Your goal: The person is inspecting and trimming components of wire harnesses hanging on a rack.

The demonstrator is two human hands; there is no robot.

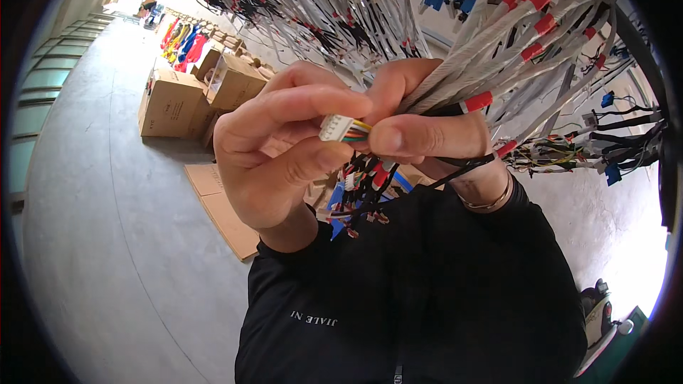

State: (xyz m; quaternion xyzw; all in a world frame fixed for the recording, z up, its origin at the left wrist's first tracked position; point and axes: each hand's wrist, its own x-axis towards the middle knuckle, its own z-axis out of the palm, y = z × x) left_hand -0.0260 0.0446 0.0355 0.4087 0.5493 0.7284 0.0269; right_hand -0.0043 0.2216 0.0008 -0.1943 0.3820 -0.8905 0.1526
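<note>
A small white plug connector (334,128) sits between the thumb and index finger of my left hand (274,149), which is closed on it. Yellow, white, red and green wires (360,130) run from the connector into my right hand (434,131). That hand is closed, its thumb pressed over the wires against the bent index finger. White-sleeved cables (462,64) with red tape bands pass over the right hand toward the upper right. Below both hands hang more black cable ends with white connectors (351,181); my fingers partly hide them.
A dense mass of hanging cables (306,7) fills the top. More black-ended cables with blue connectors (613,174) hang at the right by a dark frame post (658,99). Cardboard boxes (174,103) stand on the floor at the left, near a flat cardboard sheet (224,213).
</note>
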